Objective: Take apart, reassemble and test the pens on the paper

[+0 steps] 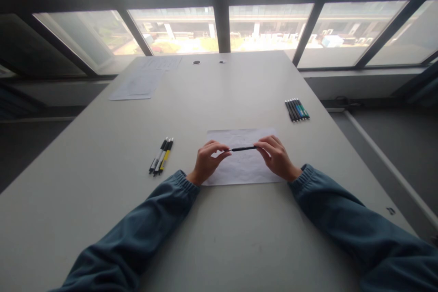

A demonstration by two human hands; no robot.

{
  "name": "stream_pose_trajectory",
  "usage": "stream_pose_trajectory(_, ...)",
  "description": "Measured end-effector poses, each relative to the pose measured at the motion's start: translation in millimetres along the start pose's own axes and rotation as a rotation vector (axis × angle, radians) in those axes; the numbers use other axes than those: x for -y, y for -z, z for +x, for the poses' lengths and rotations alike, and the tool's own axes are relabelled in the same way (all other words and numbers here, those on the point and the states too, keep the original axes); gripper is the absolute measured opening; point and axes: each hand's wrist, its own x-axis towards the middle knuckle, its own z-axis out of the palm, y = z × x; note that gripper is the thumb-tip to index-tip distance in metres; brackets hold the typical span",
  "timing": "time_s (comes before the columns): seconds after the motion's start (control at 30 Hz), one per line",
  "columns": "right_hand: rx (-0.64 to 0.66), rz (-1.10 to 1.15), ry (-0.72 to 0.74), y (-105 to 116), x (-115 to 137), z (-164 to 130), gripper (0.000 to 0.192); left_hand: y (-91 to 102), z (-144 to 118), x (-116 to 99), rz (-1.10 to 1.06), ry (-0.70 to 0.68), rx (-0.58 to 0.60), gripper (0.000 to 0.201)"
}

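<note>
Between my two hands a slim black pen (243,148) is held level above a white sheet of paper (246,173). My left hand (208,159) pinches its thin left end between thumb and fingers. At the other end my right hand (276,157) grips the pen's dark barrel the same way. Faint marks show on the paper beneath. To the left of my left hand lie a few pens (161,156), side by side, with black, white and yellow barrels. Whether the thin left end is a tip or a separate part, I cannot tell.
A row of several dark, blue and green pens (297,110) lies at the right. Papers (137,83) lie at the table's far left. Two round holes are near the far edge, and a small dark object (390,211) sits near the right edge. Windows stand beyond.
</note>
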Motion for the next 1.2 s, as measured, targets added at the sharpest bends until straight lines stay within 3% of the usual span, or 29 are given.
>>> stream_pose_trajectory(1.2,-0.064,0.081,0.022,0.2,2.0,-1.5,0.025,-0.9,-0.7,3.6,-0.028,-0.018,0.071,0.012)
